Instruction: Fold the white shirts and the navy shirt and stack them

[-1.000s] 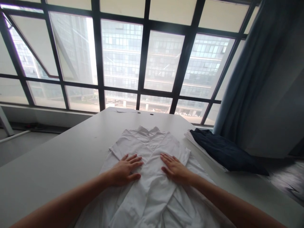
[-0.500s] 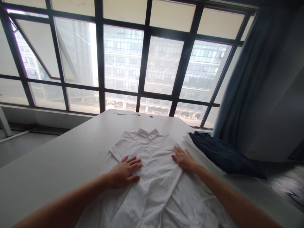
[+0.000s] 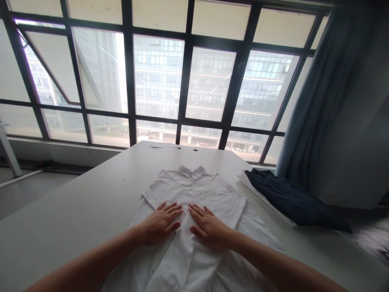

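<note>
A white collared shirt lies spread on the white table, its collar pointing toward the window. Wrinkles run across its front, and a sleeve edge shows on each side. My left hand rests flat on the shirt's front, left of the middle, fingers stretched out. Close beside it, right of the middle, my right hand also lies flat on the cloth with its fingers extended. A small gap separates the fingertips of the two hands. The near end of the shirt runs out of the picture.
Dark navy folded cloth lies over white cloth on the table's right side. Behind the table is a large window with dark frames. A blue-grey curtain hangs at the right.
My right hand has moved left across the shirt, from its right side to near the middle. My left hand has stayed nearly in place. The right sleeve area looks flatter.
</note>
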`<state>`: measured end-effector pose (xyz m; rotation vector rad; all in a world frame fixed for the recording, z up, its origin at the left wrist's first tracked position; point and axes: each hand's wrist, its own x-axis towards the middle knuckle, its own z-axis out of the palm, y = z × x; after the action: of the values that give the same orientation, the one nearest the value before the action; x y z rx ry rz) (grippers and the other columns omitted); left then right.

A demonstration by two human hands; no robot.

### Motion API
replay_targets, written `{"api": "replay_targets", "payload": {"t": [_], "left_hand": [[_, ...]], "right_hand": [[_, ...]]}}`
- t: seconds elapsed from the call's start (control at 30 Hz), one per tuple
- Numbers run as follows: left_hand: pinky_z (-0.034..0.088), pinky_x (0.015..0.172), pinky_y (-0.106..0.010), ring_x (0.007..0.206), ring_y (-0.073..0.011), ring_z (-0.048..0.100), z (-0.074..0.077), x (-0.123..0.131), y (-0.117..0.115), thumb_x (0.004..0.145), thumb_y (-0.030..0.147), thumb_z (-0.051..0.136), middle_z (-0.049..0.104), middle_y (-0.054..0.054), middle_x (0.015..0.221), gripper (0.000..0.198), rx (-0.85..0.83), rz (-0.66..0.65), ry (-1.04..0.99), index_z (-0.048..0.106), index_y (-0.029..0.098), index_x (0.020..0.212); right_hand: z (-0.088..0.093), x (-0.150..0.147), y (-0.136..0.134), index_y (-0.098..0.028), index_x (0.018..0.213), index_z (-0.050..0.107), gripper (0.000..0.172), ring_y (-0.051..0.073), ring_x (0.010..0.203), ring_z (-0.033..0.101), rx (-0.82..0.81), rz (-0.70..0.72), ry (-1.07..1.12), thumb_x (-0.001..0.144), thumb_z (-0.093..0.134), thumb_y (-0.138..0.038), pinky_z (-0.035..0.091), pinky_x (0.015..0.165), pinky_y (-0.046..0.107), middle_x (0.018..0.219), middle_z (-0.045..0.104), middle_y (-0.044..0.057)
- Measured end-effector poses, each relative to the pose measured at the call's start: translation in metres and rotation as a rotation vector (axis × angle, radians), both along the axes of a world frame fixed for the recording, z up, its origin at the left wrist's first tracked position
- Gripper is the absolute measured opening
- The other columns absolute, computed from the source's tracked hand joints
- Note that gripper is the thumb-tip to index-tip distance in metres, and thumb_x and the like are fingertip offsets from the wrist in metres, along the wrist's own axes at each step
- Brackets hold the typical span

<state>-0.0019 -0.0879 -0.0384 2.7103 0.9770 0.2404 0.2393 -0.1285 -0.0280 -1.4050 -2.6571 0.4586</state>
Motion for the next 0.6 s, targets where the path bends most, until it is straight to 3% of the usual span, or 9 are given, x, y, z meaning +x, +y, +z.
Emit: {"api": "replay_targets", "payload": {"t": [0.17, 0.3, 0.37, 0.5, 0.6], "left_hand": [[0.012, 0.121, -0.048, 0.149, -0.0232, 0.018, 0.0, -0.005, 0.007, 0.102, 0.055, 0.027, 0.025, -0.008, 0.16, 0.061, 0.007, 0.038, 0.044, 0.031, 0.022, 0.154], [0.009, 0.12, -0.053, 0.15, -0.0259, 0.011, 0.002, -0.024, 0.026, 0.099, 0.061, 0.026, 0.018, -0.01, 0.161, 0.07, 0.038, 0.21, 0.137, 0.027, 0.018, 0.155], [0.009, 0.119, -0.054, 0.15, -0.0269, 0.01, 0.002, -0.035, 0.036, 0.098, 0.061, 0.026, 0.015, -0.012, 0.161, 0.074, 0.027, 0.342, 0.193, 0.026, 0.014, 0.155], [0.011, 0.119, -0.05, 0.15, -0.0254, 0.009, -0.003, -0.047, 0.053, 0.097, 0.062, 0.024, 0.012, -0.011, 0.162, 0.076, -0.01, 0.444, 0.226, 0.025, 0.014, 0.156], [0.01, 0.119, -0.05, 0.15, -0.0249, 0.007, -0.006, -0.048, 0.061, 0.096, 0.064, 0.023, 0.01, -0.01, 0.162, 0.078, 0.002, 0.466, 0.226, 0.023, 0.015, 0.156]], "right_hand": [[-0.004, 0.027, 0.026, -0.015, 0.157, 0.023, 0.076, 0.024, 0.15, 0.012, 0.03, -0.104, -0.034, 0.098, 0.022, -0.063, 0.007, 0.121, 0.047, 0.162, 0.018, 0.01], [-0.012, 0.06, 0.061, -0.011, 0.157, 0.018, 0.076, 0.026, 0.15, 0.007, 0.07, -0.523, -0.188, 0.099, 0.019, -0.061, 0.006, 0.12, 0.052, 0.163, 0.011, 0.011], [-0.021, 0.078, 0.079, -0.012, 0.158, 0.016, 0.077, 0.027, 0.151, 0.006, 0.045, -0.654, -0.234, 0.098, 0.018, -0.061, 0.007, 0.119, 0.054, 0.164, 0.009, 0.01], [-0.032, 0.099, 0.106, -0.015, 0.158, 0.017, 0.078, 0.025, 0.151, 0.007, 0.045, -0.644, -0.238, 0.097, 0.017, -0.064, 0.009, 0.119, 0.053, 0.164, 0.009, 0.007], [-0.029, 0.099, 0.119, -0.014, 0.157, 0.017, 0.078, 0.024, 0.151, 0.008, 0.039, -0.61, -0.232, 0.098, 0.019, -0.063, 0.009, 0.119, 0.052, 0.164, 0.01, 0.008]]}}
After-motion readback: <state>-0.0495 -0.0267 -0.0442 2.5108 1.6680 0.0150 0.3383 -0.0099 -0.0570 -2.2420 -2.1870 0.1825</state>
